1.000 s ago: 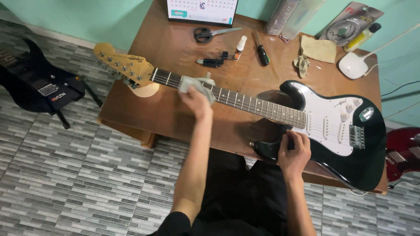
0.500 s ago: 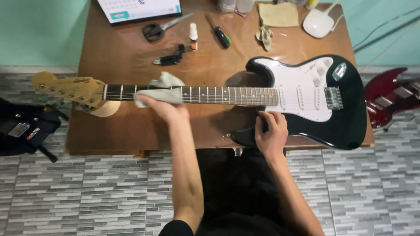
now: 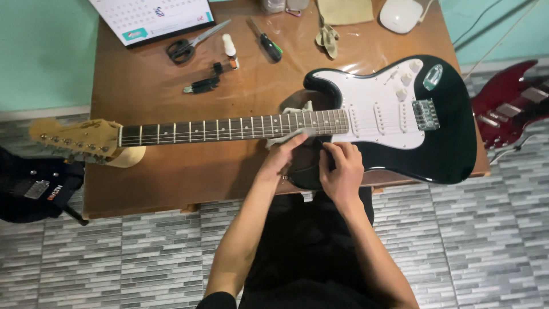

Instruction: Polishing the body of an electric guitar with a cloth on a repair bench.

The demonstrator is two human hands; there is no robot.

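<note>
Guitar: black electric guitar with a white pickguard lies flat across the wooden table, body to the right, pale headstock jutting past the left edge.
Right hand: right hand rests on the lower horn of the body, fingers curled over the black edge, gripping it.
Left hand: left hand presses a pale cloth against the fretboard just beside the body joint, fingers held flat together on the cloth.
Neck: dark fretboard runs left from the cloth to the headstock.
Table, far side: scissors, a small white bottle, a screwdriver, a black clip-like tool, a calendar.
Far right: a red guitar off the table's edge.
</note>
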